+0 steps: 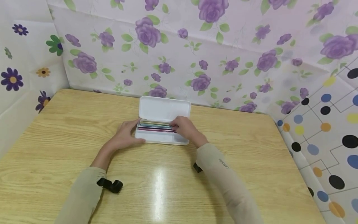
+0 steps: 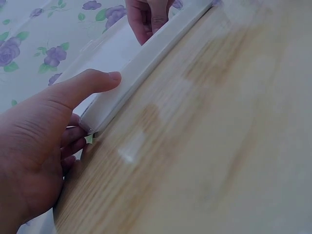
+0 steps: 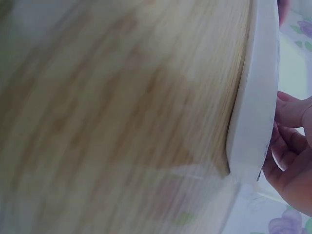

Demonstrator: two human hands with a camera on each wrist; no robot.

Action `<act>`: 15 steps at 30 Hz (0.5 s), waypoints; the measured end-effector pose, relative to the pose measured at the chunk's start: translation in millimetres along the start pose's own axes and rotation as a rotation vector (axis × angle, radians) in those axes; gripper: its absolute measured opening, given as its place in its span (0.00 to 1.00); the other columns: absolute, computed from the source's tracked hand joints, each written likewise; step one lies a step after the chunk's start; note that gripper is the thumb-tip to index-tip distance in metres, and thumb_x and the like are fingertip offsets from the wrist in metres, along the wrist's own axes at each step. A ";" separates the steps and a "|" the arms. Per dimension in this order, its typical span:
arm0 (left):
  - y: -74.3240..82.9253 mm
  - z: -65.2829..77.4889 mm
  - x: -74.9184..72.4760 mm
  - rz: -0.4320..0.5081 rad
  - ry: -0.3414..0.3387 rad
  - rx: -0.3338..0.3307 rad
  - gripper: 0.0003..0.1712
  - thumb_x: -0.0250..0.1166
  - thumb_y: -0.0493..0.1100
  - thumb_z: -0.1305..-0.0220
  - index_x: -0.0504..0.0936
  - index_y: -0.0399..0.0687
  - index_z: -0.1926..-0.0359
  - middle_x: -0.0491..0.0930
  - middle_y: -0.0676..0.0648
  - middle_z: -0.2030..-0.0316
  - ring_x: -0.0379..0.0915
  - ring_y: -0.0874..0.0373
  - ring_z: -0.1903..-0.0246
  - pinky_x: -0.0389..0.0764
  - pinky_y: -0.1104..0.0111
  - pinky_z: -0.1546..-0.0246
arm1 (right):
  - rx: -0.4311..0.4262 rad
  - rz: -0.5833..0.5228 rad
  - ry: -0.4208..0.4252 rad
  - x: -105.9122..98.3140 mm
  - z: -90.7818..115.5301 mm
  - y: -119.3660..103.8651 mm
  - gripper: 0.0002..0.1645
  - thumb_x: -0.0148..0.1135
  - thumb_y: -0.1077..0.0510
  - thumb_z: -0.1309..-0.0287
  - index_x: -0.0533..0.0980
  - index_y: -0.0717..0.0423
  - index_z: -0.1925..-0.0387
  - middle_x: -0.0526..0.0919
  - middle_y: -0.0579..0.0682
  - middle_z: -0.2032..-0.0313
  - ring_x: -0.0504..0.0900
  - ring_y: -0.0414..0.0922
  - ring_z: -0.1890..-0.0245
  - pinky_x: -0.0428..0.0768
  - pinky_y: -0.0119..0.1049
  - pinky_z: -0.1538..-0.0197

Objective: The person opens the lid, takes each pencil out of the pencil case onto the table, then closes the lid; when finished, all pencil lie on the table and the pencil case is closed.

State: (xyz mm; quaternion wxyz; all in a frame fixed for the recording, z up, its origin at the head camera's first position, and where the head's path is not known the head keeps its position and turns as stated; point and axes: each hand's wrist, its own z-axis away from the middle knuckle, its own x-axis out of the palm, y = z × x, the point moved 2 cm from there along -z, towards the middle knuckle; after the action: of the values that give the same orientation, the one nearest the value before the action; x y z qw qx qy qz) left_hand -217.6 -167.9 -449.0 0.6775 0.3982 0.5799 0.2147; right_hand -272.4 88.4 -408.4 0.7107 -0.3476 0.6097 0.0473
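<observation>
An open white pencil case [image 1: 159,137] lies on the table, its lid [image 1: 165,107] tipped back toward the wall. Several coloured pencils [image 1: 153,127] lie side by side in it, in yellow, teal, dark and pink tones. My left hand [image 1: 124,135] holds the case's left end, thumb on the front rim and fingers round the side. Over the right part of the case, my right hand [image 1: 184,127] has its fingers curled down at the pencils' right ends and pinches there. Its fingertips are partly hidden behind the case wall [image 3: 256,97] in the right wrist view.
The wooden table [image 1: 167,174] carries the case near its back edge. Behind stands a wall covered in purple-flowered paper [image 1: 148,32], with patterned sheets on both sides. Black wrist cameras [image 1: 110,185] are strapped to the sleeves.
</observation>
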 end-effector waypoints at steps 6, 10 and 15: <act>0.6 1.4 -0.1 -0.007 0.001 -0.015 0.59 0.74 0.54 0.50 0.50 0.44 0.24 0.55 0.36 0.29 0.45 0.39 0.33 0.51 0.41 0.38 | -0.015 0.061 -0.015 0.7 0.2 -4.7 0.10 0.60 0.68 0.38 0.84 0.62 0.57 0.83 0.54 0.60 0.80 0.48 0.57 0.77 0.38 0.49; 1.4 0.6 -1.2 -0.025 0.006 -0.004 0.59 0.74 0.54 0.50 0.51 0.42 0.25 0.55 0.36 0.29 0.45 0.38 0.33 0.50 0.42 0.37 | -0.027 0.120 -0.009 -0.1 2.2 -7.0 0.10 0.60 0.67 0.37 0.83 0.61 0.56 0.82 0.53 0.60 0.79 0.48 0.56 0.76 0.39 0.48; 2.6 -0.5 -2.0 -0.026 -0.001 -0.002 0.58 0.74 0.53 0.49 0.51 0.40 0.25 0.56 0.35 0.30 0.45 0.37 0.33 0.50 0.42 0.37 | -0.073 0.187 0.024 -2.9 6.0 -8.9 0.10 0.59 0.67 0.36 0.82 0.60 0.56 0.81 0.52 0.58 0.77 0.48 0.54 0.75 0.39 0.48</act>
State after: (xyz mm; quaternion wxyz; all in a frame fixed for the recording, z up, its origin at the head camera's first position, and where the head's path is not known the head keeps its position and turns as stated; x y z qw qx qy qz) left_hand -218.1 -167.8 -445.7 0.6811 0.3899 0.5843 0.2064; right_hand -263.8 86.1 -401.7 0.6828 -0.3156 0.6457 0.1313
